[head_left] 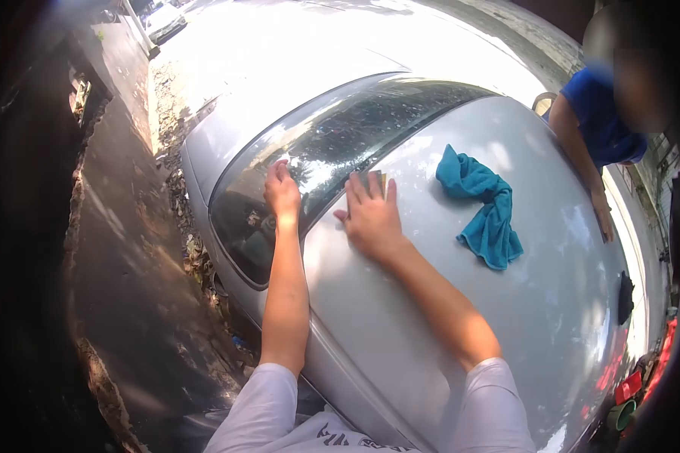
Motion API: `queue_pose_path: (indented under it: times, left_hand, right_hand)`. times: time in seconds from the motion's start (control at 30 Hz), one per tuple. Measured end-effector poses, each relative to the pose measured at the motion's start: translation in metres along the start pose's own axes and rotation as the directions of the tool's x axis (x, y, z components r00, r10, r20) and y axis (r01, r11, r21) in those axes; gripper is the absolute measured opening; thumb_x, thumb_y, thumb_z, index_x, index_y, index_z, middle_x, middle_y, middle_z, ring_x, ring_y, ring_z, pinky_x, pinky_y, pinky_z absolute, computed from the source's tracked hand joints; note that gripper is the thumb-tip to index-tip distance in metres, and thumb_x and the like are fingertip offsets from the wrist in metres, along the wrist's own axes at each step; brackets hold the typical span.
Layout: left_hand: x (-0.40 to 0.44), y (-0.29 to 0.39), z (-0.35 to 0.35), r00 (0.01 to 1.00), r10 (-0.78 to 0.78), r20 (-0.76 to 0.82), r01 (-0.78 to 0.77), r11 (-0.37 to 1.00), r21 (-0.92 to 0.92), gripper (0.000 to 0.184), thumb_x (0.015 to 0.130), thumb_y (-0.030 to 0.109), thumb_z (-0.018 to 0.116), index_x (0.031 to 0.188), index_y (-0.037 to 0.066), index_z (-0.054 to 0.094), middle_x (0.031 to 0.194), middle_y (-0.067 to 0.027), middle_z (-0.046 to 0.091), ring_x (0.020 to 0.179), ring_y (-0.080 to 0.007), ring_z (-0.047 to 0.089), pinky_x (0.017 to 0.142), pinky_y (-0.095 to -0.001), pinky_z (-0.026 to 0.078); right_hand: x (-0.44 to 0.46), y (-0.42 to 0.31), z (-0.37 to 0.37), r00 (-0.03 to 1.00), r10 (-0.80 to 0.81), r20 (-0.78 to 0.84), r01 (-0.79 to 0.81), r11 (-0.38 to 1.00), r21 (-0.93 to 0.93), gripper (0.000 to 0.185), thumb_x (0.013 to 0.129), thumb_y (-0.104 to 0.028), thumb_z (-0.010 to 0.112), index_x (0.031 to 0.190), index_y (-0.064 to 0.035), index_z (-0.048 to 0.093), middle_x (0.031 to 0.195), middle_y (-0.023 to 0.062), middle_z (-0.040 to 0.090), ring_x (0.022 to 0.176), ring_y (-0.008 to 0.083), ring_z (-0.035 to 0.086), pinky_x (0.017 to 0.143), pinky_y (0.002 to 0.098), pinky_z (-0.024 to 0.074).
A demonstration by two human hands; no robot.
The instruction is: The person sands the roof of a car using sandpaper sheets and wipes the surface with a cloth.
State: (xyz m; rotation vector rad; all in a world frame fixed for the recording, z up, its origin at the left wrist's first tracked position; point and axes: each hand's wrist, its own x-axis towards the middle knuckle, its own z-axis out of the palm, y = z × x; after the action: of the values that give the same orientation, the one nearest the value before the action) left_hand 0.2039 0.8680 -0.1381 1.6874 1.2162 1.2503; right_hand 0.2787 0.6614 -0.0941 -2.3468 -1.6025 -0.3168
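My right hand (373, 215) presses a small sponge-like pad (380, 183), dark with a yellowish edge, against the silver car roof (400, 317) near the window's edge. Its fingers lie over the pad. Over the dark glass (340, 136) is my left hand (282, 195), with its fingers curled; whether anything is inside them cannot be made out. A crumpled teal cloth (485, 204) lies on the roof to the right of my right hand.
Another person in a blue top (601, 113) stands at the far right, one hand on the car's edge. A dark cloth (625, 297), a red object (628, 387) and a green container (622, 415) are at the lower right. A wall (121, 249) runs along the left.
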Motion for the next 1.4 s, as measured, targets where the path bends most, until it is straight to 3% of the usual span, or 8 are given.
queue_pose_path:
  times: [0.2,0.4,0.6,0.9,1.1,1.23,1.3,1.4]
  left_hand:
    - [-0.008,0.002,-0.03,0.991,-0.129,0.049,0.129,0.992,0.0,0.035,0.101,0.035,0.049,0.112,0.009,0.07,0.108,-0.0106,0.072,0.103,-0.0255,0.067,0.091,-0.0375,0.048]
    - [-0.009,0.007,-0.014,0.977,-0.198,0.077,0.189,0.976,0.109,0.043,0.099,0.042,0.046,0.115,0.009,0.068,0.113,-0.0166,0.069,0.11,-0.0355,0.063,0.094,-0.0429,0.046]
    - [-0.009,0.007,-0.017,0.967,-0.158,0.2,0.132,0.982,0.138,0.047,0.098,0.047,0.048,0.119,0.009,0.067,0.116,-0.018,0.068,0.11,-0.0382,0.062,0.098,-0.0442,0.045]
    - [-0.003,-0.004,-0.003,0.951,-0.176,0.255,0.118,0.966,0.229,0.052,0.098,0.053,0.043,0.118,0.011,0.067,0.118,-0.0179,0.067,0.115,-0.0392,0.06,0.099,-0.047,0.043]
    - [-0.003,-0.014,-0.004,0.959,-0.112,0.261,0.078,0.987,0.14,0.047,0.097,0.051,0.046,0.113,0.013,0.069,0.112,-0.0148,0.07,0.109,-0.0383,0.063,0.094,-0.0462,0.047]
    - [-0.016,0.013,-0.008,0.949,-0.138,0.284,0.053,0.956,0.287,0.041,0.095,0.051,0.051,0.115,0.021,0.07,0.119,-0.0129,0.068,0.118,-0.0362,0.057,0.101,-0.0469,0.042]
    - [-0.017,0.018,-0.008,0.945,-0.144,0.295,0.039,0.942,0.334,0.04,0.095,0.052,0.052,0.115,0.022,0.07,0.121,-0.0132,0.066,0.122,-0.0364,0.054,0.103,-0.0484,0.04]
    - [-0.021,0.019,-0.01,0.93,-0.151,0.334,0.039,0.947,0.32,0.039,0.094,0.054,0.054,0.116,0.026,0.069,0.126,-0.0123,0.061,0.128,-0.0352,0.049,0.106,-0.0498,0.036]
  right_hand:
    - [-0.029,-0.007,-0.011,0.963,-0.264,0.053,0.25,0.949,0.194,0.056,0.1,-0.041,0.045,0.142,-0.0038,0.048,0.152,0.0112,0.042,0.144,0.0338,0.032,0.116,0.0603,0.0208]
    - [0.019,0.086,-0.024,0.907,0.414,0.075,-0.41,0.91,-0.056,0.063,0.104,-0.044,0.034,0.15,-0.001,0.034,0.161,0.0102,0.027,0.149,0.0339,0.02,0.117,0.0623,0.013]
    - [-0.121,-0.08,-0.035,0.916,-0.386,0.11,0.346,0.898,0.273,0.065,0.095,-0.046,0.052,0.146,-0.0064,0.044,0.157,0.0082,0.035,0.145,0.0322,0.029,0.115,0.0599,0.0222]
    - [-0.025,0.036,-0.033,0.965,0.253,0.075,-0.252,0.968,-0.025,0.06,0.102,-0.04,0.04,0.149,-0.003,0.037,0.16,0.0088,0.03,0.148,0.0364,0.021,0.116,0.0639,0.0147]
    - [-0.152,-0.092,-0.042,0.953,-0.289,0.09,0.263,0.938,0.227,0.063,0.097,-0.044,0.051,0.145,-0.0049,0.044,0.156,0.0071,0.036,0.147,0.0325,0.025,0.115,0.0606,0.0219]
    - [-0.264,-0.047,-0.107,0.93,-0.085,0.359,0.019,0.983,0.184,0.063,0.097,-0.04,0.051,0.15,-0.0078,0.037,0.16,0.0062,0.03,0.148,0.0327,0.024,0.115,0.0636,0.0169]
    - [-0.316,0.01,-0.119,0.901,0.374,0.219,-0.388,0.921,0.025,0.064,0.1,-0.041,0.041,0.151,-0.0031,0.034,0.16,0.0157,0.027,0.149,0.0374,0.02,0.115,0.0641,0.012]
    - [-0.402,0.147,-0.138,0.607,0.79,0.085,-0.787,0.613,-0.075,0.069,0.104,-0.05,0.028,0.154,-0.0032,0.026,0.162,0.0173,0.022,0.149,0.0397,0.018,0.116,0.0613,0.0102]
